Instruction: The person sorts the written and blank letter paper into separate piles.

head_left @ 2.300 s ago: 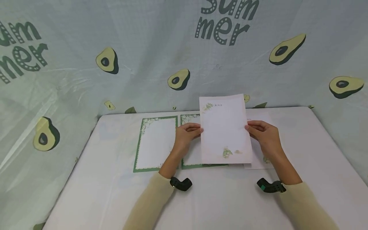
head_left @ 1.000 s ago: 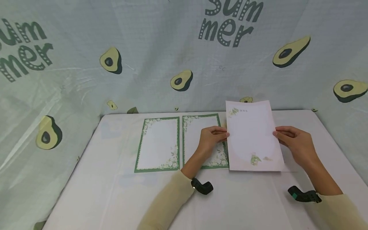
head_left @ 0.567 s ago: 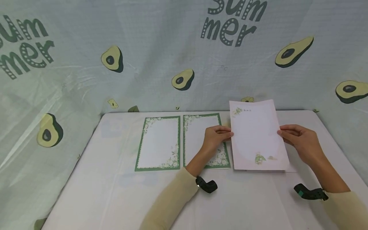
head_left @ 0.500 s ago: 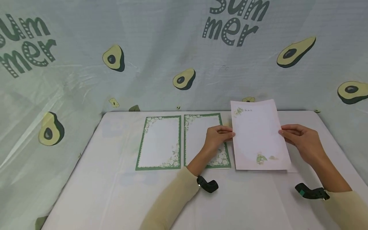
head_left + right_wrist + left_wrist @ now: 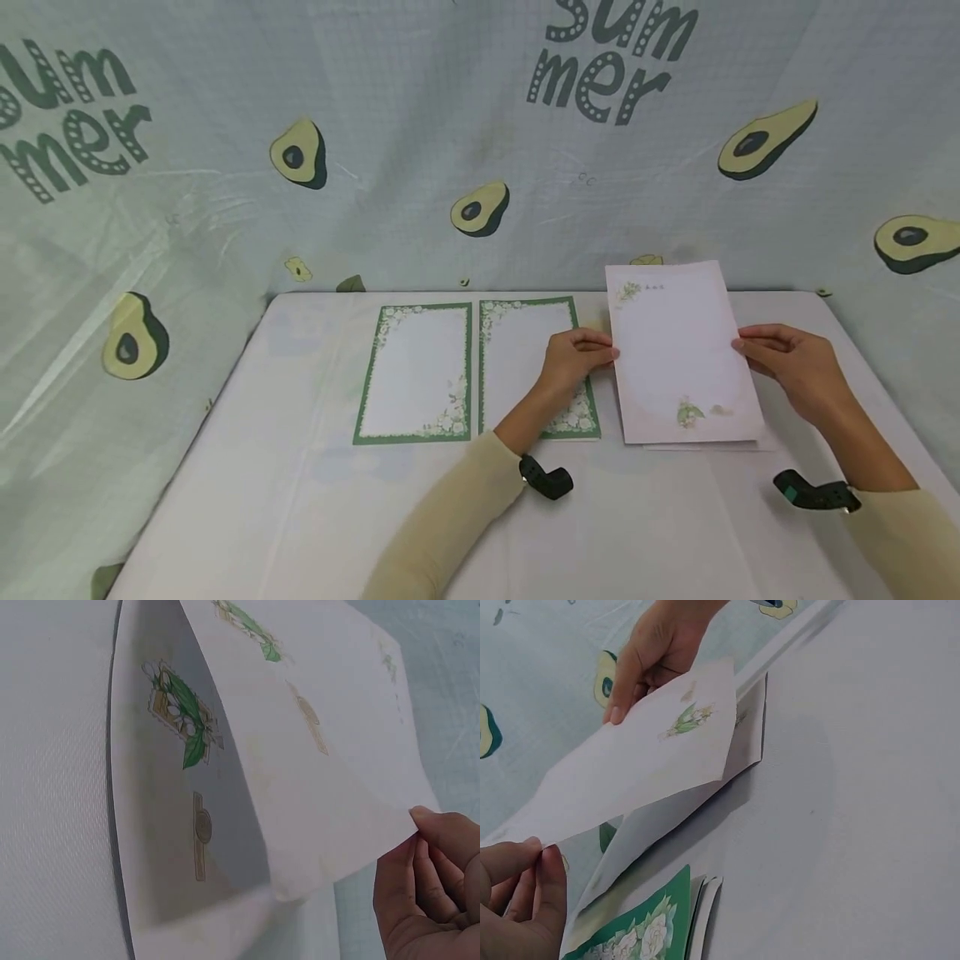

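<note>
Between both hands a pale pink sheet of paper (image 5: 678, 358) with small green flower prints is held by its side edges. My left hand (image 5: 573, 362) pinches the left edge between thumb and fingers; my right hand (image 5: 795, 367) pinches the right edge. In the right wrist view the held sheet (image 5: 330, 750) is raised over a matching sheet (image 5: 180, 847), which lies below it with the same leaf print. The left wrist view shows the held sheet (image 5: 645, 757) above that lower paper (image 5: 667, 806), with a gap between them.
Two green-bordered floral sheets lie side by side: one at the left (image 5: 416, 375), the other (image 5: 525, 358) partly behind my left forearm. In the left wrist view the near green-bordered paper (image 5: 652, 922) has more layers beneath. Behind the white table (image 5: 300, 500) hangs an avocado-print cloth (image 5: 390, 150).
Both hands have carried the pink sheet rightward, from overlapping the second green-bordered sheet to over the matching pink one. In the last half second it has shifted only slightly.
</note>
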`<state>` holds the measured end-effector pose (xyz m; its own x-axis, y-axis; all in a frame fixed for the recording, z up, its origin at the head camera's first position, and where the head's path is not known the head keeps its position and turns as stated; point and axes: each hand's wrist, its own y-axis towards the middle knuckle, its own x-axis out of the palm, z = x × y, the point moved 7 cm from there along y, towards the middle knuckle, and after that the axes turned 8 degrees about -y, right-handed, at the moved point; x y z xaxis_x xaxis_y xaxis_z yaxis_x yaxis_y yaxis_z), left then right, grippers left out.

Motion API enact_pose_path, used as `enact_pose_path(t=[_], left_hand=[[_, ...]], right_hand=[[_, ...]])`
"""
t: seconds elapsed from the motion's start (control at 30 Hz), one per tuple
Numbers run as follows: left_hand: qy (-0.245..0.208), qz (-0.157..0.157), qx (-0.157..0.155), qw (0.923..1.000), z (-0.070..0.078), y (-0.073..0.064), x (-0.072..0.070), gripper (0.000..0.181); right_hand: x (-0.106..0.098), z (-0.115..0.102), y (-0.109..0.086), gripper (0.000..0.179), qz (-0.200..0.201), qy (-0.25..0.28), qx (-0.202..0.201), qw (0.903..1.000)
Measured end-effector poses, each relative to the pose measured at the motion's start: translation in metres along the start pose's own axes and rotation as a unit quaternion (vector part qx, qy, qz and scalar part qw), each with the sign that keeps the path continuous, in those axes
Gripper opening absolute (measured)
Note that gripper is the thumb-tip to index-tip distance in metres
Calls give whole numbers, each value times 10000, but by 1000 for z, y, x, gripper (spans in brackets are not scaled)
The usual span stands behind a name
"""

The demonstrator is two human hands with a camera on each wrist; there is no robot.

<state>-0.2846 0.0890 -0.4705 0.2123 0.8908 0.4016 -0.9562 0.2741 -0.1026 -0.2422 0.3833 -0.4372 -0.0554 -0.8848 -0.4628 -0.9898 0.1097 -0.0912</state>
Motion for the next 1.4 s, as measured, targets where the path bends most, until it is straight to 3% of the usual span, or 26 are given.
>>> enact_pose_path(t=[0.2, 0.5, 0.73, 1.1, 1.4], left_hand=[[-133, 45, 3, 9999, -8, 3, 6, 13], [-4, 103, -166, 9998, -17, 5, 7, 14], [15, 106, -221, 9997, -16, 7, 7, 13], [-120, 115, -372, 9992, -25, 11, 10, 15], [581, 275, -45, 9979, -21, 9, 16, 15]], right_hand=[[-9, 3, 1, 19, -86, 81, 70, 9999], [-8, 13, 1, 46, -101, -595, 117, 9981], [-7, 16, 7, 44, -129, -459, 66, 9988], [-4, 24, 11, 47, -84, -766, 102, 9970], [-7, 24, 12, 49, -59, -1263, 40, 9920]])
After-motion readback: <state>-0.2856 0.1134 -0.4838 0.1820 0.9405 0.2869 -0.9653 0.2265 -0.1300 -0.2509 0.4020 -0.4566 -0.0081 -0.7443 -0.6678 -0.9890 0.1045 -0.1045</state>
